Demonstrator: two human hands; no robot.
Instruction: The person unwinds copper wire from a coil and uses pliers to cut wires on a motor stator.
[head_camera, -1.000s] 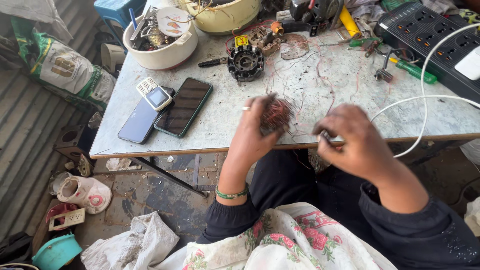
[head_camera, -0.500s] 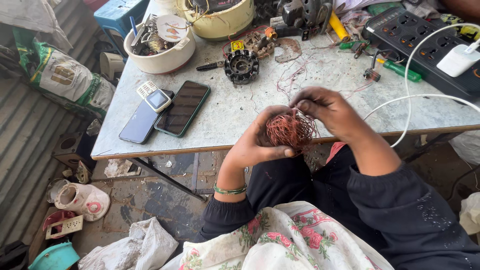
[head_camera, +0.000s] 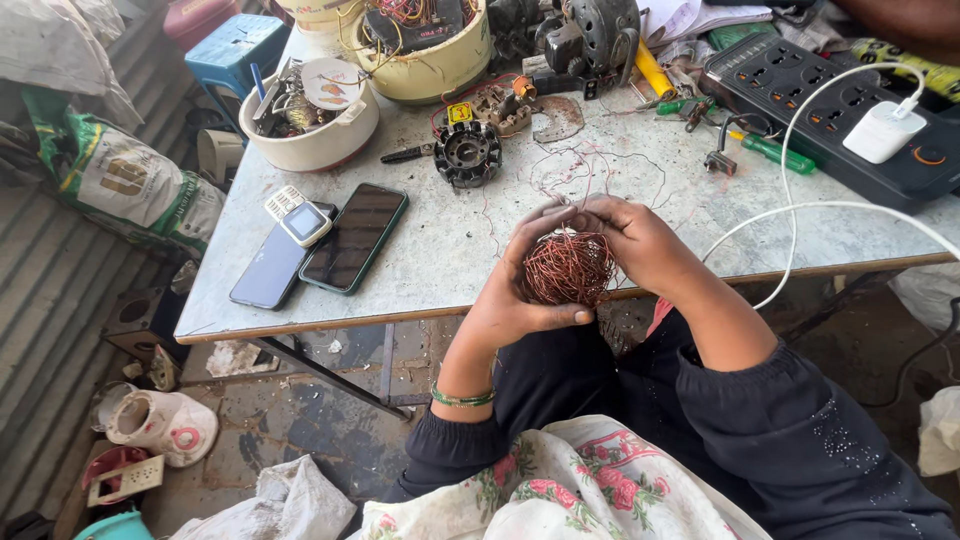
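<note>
At the near edge of the grey table (head_camera: 450, 260), I have a ball of copper wire (head_camera: 568, 268) cupped between both hands, held just above the tabletop and over my lap. My left hand (head_camera: 520, 295) wraps around it from below and the left, thumb pressed along its underside, so that hand is clasped on the wire. My right hand (head_camera: 640, 245) covers the top and right side, fingers curled onto the tangle, gripping it too. Thin loose strands of the same wire lie scattered on the table just beyond my knuckles. To the left I see two phones (head_camera: 320, 245) lying side by side, with a small white gadget (head_camera: 303, 222) resting on the darker one. Farther back sits a black round motor part (head_camera: 467, 153), and behind it a white bowl (head_camera: 320, 140) full of odds and ends and a cream pot (head_camera: 440, 70) holding wires. On the right, a black power strip (head_camera: 800, 100) carries a white charger (head_camera: 880, 132), whose white cable (head_camera: 790, 215) loops across the table and off its edge near my right wrist. A green screwdriver (head_camera: 775, 153) lies beside the strip. A green bangle (head_camera: 462, 398) circles my left wrist.
</note>
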